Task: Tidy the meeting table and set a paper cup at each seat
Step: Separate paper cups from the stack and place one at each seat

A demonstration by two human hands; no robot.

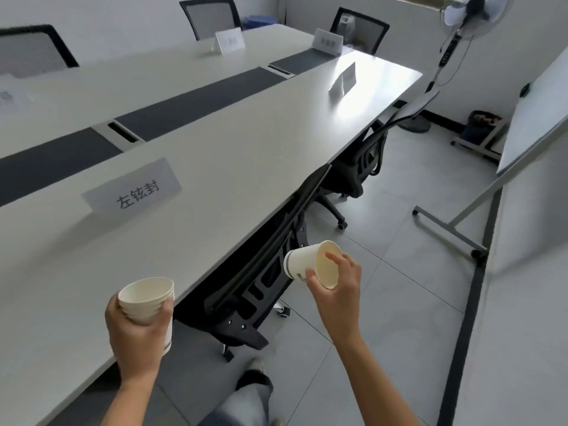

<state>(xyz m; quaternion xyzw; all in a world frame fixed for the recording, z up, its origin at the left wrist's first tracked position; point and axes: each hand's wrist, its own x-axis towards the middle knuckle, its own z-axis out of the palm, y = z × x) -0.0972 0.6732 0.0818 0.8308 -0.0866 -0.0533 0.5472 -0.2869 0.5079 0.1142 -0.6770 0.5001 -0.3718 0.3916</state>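
Note:
My left hand (136, 330) grips a stack of several nested white paper cups (147, 298), upright, over the near edge of the long grey meeting table (233, 155). My right hand (338, 290) holds a single paper cup (310, 265) tipped on its side, thumb and fingers on its rim, off the table's edge above a black chair (264, 262). A name card (133, 187) stands on the table in front of the near seat. No cup stands on the table.
More name cards (343, 79) (328, 41) (230, 40) stand at other seats. Black chairs (365, 155) are pushed under the near side, others at the far side (212, 15). A standing fan (470, 23) and a whiteboard on wheels (528, 124) are on the right.

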